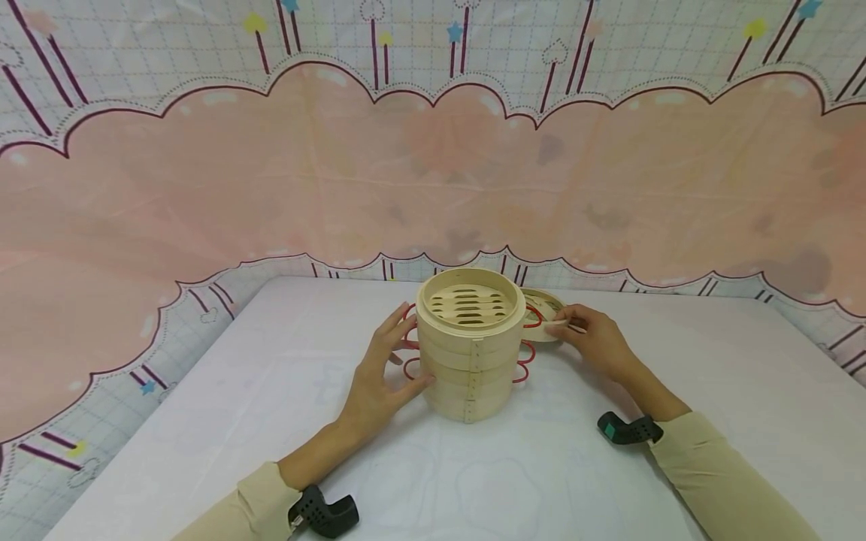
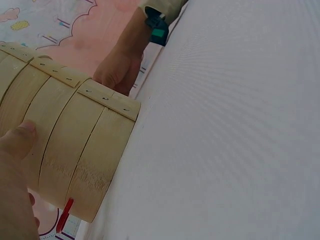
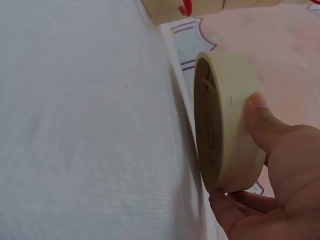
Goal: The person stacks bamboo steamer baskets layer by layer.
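A tall stack of bamboo steamer baskets (image 1: 467,376) stands upright on the white table, red loop handles on both sides and a slotted rack in its top. My left hand (image 1: 379,368) holds the stack's left side, its thumb (image 2: 20,137) on the bamboo wall in the left wrist view; the fingers behind are partly hidden. Behind the stack on the right is a round bamboo lid (image 1: 546,302), partly covered by it. My right hand (image 1: 598,342) pinches the lid's rim, and the right wrist view shows the thumb on the lid's side (image 3: 237,130) and fingers under its edge.
The white table (image 1: 325,323) spreads out around the stack. A pink and white patterned cloth (image 1: 406,173) hangs behind the table's far edge. Each wrist wears a black device, such as the right wrist's band (image 1: 629,428).
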### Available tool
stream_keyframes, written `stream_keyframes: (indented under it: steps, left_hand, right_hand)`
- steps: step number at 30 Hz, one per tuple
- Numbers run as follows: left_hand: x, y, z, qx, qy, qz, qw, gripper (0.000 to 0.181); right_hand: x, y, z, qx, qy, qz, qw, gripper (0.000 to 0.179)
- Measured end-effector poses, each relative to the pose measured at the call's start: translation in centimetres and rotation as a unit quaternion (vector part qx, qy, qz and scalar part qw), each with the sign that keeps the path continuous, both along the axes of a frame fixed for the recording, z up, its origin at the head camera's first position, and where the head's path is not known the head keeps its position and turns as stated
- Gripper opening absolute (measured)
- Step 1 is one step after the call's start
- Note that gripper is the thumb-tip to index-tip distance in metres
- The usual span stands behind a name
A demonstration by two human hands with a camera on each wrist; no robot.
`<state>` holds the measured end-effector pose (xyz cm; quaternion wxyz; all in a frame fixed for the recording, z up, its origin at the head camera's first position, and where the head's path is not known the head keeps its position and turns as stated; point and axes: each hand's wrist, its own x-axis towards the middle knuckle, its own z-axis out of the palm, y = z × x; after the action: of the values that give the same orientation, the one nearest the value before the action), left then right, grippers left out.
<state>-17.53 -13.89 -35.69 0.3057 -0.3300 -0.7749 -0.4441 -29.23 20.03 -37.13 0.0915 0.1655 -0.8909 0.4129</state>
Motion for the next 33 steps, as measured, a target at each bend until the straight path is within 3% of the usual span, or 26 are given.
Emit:
stream_keyframes:
  steps: [14,22,33]
  left_hand:
    - [-0.4,0.2,-0.2,0.001,0.002,-0.004,1.0000,0.080]
    - [-0.3,0.2,-0.2,0.002,-0.002,-0.002,1.0000,0.081]
    - [-0.4,0.2,-0.2,-0.002,-0.004,0.001,1.0000,0.081]
  right_hand:
    - [-0.4,0.9,1.4,-0.010,-0.009,-0.016,0.9998,0.041]
    - [-0.5,1.4,2.6,-0.030,0.010,-0.030,0.9990,0.042]
    - [0.4,1.6,5.0,-0.058,0.009,-0.041,0.9974,0.047]
